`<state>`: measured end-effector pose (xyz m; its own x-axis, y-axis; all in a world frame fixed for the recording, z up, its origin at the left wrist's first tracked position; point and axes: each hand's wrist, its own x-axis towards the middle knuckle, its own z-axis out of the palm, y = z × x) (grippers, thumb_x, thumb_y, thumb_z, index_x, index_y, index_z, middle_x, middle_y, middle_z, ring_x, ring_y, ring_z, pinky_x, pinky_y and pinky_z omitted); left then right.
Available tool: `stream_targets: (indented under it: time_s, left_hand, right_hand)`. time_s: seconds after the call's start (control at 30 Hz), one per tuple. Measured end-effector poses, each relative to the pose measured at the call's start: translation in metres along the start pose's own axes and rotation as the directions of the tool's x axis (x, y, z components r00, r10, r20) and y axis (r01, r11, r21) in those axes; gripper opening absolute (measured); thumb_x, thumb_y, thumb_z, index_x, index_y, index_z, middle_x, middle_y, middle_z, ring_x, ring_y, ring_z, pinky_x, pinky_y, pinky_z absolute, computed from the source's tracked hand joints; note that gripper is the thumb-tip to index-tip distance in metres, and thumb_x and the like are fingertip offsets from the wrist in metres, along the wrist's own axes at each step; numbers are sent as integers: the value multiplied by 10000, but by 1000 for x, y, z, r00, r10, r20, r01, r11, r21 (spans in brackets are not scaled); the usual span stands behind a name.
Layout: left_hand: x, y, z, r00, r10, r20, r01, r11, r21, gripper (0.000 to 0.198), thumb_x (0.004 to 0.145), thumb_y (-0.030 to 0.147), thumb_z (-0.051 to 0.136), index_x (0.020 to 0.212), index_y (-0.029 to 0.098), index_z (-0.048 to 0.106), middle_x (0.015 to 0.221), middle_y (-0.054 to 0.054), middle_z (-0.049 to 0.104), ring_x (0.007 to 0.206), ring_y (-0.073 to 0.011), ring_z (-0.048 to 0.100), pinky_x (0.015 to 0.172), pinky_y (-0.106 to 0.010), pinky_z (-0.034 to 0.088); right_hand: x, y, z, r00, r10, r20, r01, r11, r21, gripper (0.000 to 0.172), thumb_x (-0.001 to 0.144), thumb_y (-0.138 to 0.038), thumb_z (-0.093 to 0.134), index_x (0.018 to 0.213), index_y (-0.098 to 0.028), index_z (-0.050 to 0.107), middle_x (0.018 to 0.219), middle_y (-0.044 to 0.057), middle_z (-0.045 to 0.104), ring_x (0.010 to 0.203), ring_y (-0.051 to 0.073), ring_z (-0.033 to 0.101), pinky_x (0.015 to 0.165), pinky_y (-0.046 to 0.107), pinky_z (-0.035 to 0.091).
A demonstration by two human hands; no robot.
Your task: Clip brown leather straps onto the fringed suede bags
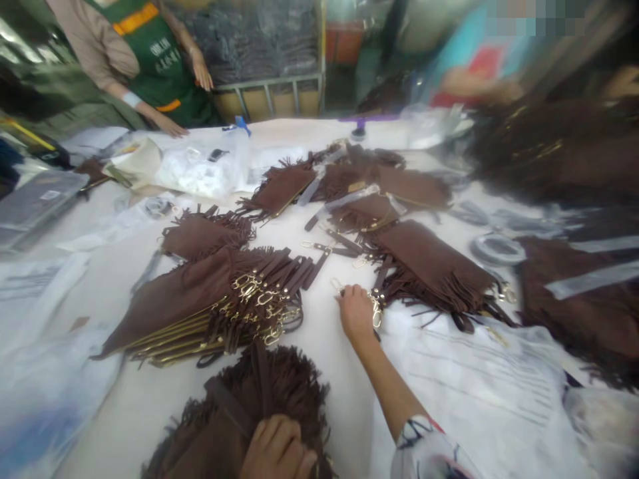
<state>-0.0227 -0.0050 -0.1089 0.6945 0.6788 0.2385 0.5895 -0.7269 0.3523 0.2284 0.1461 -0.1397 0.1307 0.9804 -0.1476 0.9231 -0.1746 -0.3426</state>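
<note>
At the bottom edge my left hand (279,449) has its fingers curled over a dark brown fringed bag (194,439), which is cut off by the frame. Farther out on the table, my right hand (357,309) closes on a short brown strap with a gold clasp (377,313). Just left of that hand lies a stack of flat brown fringed pouches (174,299) with gold zippers. Gold clasps (254,286) on wrist straps hang over the stack's right end. To the right, another brown fringed pouch (429,259) lies flat.
More fringed pouches (284,189) lie farther back, some with plastic-wrapped straps. A loose strap (327,249) rests mid-table. White plastic bags (200,166) and a coiled roll (498,248) lie around. One person in a green apron (160,60) stands across the table, another person (479,73) at back right.
</note>
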Motion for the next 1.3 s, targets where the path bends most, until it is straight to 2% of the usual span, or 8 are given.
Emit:
stream_targets:
  time_s: [0.17, 0.3, 0.4, 0.6, 0.7, 0.87, 1.13, 1.3]
  left_hand:
    - [14, 13, -21, 964, -173, 201, 186, 982, -45, 181, 946, 200, 480, 811, 188, 601, 816, -57, 601, 804, -227, 560, 751, -385, 425]
    - [30, 16, -37, 895, -86, 438, 176, 970, -169, 307, 901, 77, 447, 1133, 208, 599, 1141, -76, 621, 981, -233, 550, 856, -399, 409]
    - [39, 16, -43, 836, -3, 549, 157, 959, -235, 379, 855, 36, 469, 1143, 242, 606, 1134, -46, 635, 1004, -235, 529, 886, -406, 396]
    - [53, 23, -44, 801, -24, 598, 135, 981, -142, 201, 920, 213, 462, 967, 232, 657, 969, -71, 600, 950, -261, 514, 864, -443, 389]
    - [60, 24, -43, 763, -45, 645, 147, 984, -105, 143, 843, 176, 517, 889, 219, 645, 941, -64, 594, 933, -261, 523, 846, -429, 398]
    - [66, 18, -43, 679, -43, 733, 222, 964, -149, 326, 700, 54, 495, 945, 211, 641, 959, -44, 639, 932, -237, 576, 860, -385, 420]
    - [74, 9, -45, 612, 65, 788, 212, 946, -243, 327, 725, 54, 478, 914, 228, 681, 949, -25, 619, 901, -189, 591, 799, -287, 462]
    - [75, 5, -47, 627, 79, 775, 233, 930, -283, 314, 709, 45, 488, 938, 207, 629, 960, -29, 585, 894, -182, 568, 795, -280, 464]
  right_hand:
    - [0, 16, 12, 978, 188, 87, -193, 980, 55, 158, 948, -250, 546, 1048, -128, 557, 1062, 123, 598, 989, 251, 569, 844, 400, 443]
    - [-40, 0, 9, 969, 115, 217, -164, 961, 223, 135, 901, -158, 550, 1034, -141, 550, 995, 72, 628, 885, 194, 600, 783, 321, 448]
    - [-87, -11, -15, 968, 26, 250, -124, 915, 383, 251, 910, -90, 458, 1152, -153, 477, 906, 51, 665, 806, 171, 620, 727, 275, 435]
    - [-189, -17, -59, 959, -69, 274, -151, 694, 703, 247, 1027, -316, 318, 1168, -256, 513, 722, -42, 609, 622, 133, 588, 632, 238, 425]
    - [-226, -16, -51, 957, -6, 291, -240, 550, 800, 217, 1003, -332, 391, 1006, -245, 590, 758, -28, 608, 688, 140, 588, 676, 244, 434]
    - [-259, -20, -24, 928, 103, 358, -367, 406, 837, 210, 975, -334, 453, 874, -224, 600, 704, -38, 599, 655, 138, 566, 645, 237, 414]
    - [-283, -34, 1, 930, 157, 334, -369, 419, 830, 195, 960, -339, 477, 839, -220, 574, 676, -45, 583, 644, 144, 559, 628, 238, 390]
    - [-288, -43, 5, 939, 158, 304, -343, 444, 828, 322, 1009, -391, 363, 817, -220, 557, 656, -45, 548, 628, 136, 546, 614, 227, 387]
